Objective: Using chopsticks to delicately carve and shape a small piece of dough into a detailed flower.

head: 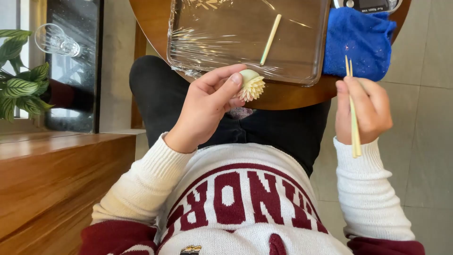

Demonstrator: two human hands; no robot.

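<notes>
Head view, looking down over lap and tabletop edge.

Left hand: curled, fingers and thumb grasping a small pale dough flower with fringed, pointed petals. The thumb lies over its smooth top; the petals face right and downward. The flower sits at the tabletop's near rim, just below the tray, in the air rather than on any surface.

Right hand: clenched around a pair of thin pale sticks, held side by side and almost upright. The tips rise above the forefinger in front of the blue cloth; the lower ends come out past the heel of the hand over the cream cuff. The sticks are well apart from the flower.

Tray: rectangular, covered in clear cling film, resting on the round wooden tabletop. One more pale stick lies on the film, slanted.

Blue cloth: crumpled on the tabletop, touching the tray's right side. A dark device shows partly at the top edge behind it; kind not readable.

Surroundings: black trousers and a cream-and-maroon jumper below; wooden bench at left; a leafy plant and a clear glass at upper left; grey tiled floor at right.
</notes>
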